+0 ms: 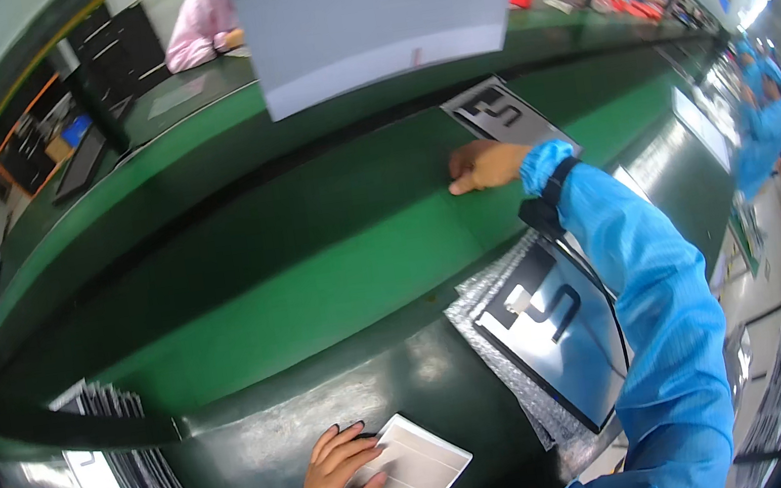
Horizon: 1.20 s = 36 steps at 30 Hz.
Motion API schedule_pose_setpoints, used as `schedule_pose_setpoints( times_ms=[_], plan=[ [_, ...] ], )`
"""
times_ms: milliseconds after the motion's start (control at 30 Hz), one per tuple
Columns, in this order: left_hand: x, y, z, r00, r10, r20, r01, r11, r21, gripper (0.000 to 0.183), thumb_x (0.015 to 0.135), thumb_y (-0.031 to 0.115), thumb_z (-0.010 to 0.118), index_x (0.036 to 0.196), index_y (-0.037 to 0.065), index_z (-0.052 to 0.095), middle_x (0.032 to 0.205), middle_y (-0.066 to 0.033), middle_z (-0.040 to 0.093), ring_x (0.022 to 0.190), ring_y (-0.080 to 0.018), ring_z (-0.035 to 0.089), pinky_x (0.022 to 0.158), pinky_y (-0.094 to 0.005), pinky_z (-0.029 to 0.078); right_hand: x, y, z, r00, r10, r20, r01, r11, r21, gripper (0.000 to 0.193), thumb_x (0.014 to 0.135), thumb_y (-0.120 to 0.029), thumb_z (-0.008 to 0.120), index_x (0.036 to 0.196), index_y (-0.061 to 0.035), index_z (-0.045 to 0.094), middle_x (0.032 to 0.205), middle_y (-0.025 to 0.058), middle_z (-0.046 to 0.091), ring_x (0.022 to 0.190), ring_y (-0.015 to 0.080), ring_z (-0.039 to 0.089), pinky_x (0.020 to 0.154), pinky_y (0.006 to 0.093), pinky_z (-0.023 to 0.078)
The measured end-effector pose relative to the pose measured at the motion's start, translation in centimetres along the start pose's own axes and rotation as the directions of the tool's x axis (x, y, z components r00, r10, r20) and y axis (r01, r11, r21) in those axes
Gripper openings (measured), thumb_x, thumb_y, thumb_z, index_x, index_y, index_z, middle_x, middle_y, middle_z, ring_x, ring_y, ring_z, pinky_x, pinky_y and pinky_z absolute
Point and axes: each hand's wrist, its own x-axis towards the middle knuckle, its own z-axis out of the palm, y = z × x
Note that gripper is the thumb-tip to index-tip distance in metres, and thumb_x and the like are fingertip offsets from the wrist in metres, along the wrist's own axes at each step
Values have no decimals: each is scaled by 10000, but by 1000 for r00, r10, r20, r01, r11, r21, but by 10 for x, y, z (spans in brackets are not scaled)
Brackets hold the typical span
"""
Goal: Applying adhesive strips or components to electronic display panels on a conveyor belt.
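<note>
My left hand (336, 483) lies with its fingers apart on the near-left edge of a small white, shallow box or pad (420, 469) on the dark bench. My right hand (487, 165) reaches out over the green belt, fingers curled, with nothing visible in them. Just beyond it, partly hidden by my hand and sleeve, a flat grey panel with black shapes (507, 113) lies on the belt. Below my right forearm, a similar shiny panel with a black border (562, 330) rests on silvery bubble wrap (479, 321). A small whitish piece sits on that panel.
A stack of thin panels (134, 480) stands at the lower left. A large white board (379, 21) hangs above the far side of the belt (316, 284). A dark cable (601, 284) runs from the band on my right wrist. People in pink and blue work farther away.
</note>
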Motion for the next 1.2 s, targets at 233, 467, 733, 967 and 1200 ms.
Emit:
schedule_pose_setpoints(
  times_ms=[233, 467, 733, 967, 1200],
  plan=[
    [-10, -7, 1, 999, 37, -21, -39, 996, -80, 362, 854, 168, 791, 1200, 82, 727, 1250, -83, 706, 1337, -298, 570, 1183, -518, 345, -5, -15, 7, 996, -86, -10, 85, 995, -44, 381, 899, -285, 770, 1187, -70, 643, 1030, 97, 665, 966, 266, 633, 861, 393, 499],
    [-7, -15, 9, 996, 94, 8, -92, 987, -129, 363, 848, 158, 795, 1191, 62, 722, 1257, -87, 699, 1339, -310, 570, 1181, -550, 333, -8, 2, 4, 998, 68, 13, -70, 979, 192, 197, 898, -149, 743, 1007, -32, 627, 908, 81, 687, 771, 162, 656, 700, 347, 528],
    [-5, -7, 3, 1000, 26, -10, -26, 998, -57, 294, 822, 125, 798, 1105, 64, 743, 1200, -92, 713, 1270, -308, 616, 1165, -536, 356, -91, 118, -25, 859, 305, -411, 38, 763, 645, 156, 901, -101, 706, 1007, -38, 611, 917, 79, 695, 779, 205, 726, 686, 322, 586],
    [-1, -5, 9, 998, 58, 3, -58, 997, -47, 301, 774, 102, 800, 1064, 41, 745, 1168, -112, 722, 1249, -338, 625, 1164, -548, 343, -213, 274, -50, 373, 618, -692, -629, 717, 301, 295, 929, -299, 677, 1094, -55, 655, 1033, 110, 721, 880, 290, 718, 830, 406, 568],
    [-8, 0, 4, 1000, 3, -4, -3, 1000, -16, 305, 774, 108, 801, 1066, 42, 744, 1175, -111, 725, 1245, -335, 631, 1161, -538, 349, -107, 177, -16, 632, 298, -716, -235, 953, 189, 926, 843, -578, 765, 1468, 48, 493, 1375, 308, 593, 1288, 421, 590, 1068, 439, 479]
  ],
)
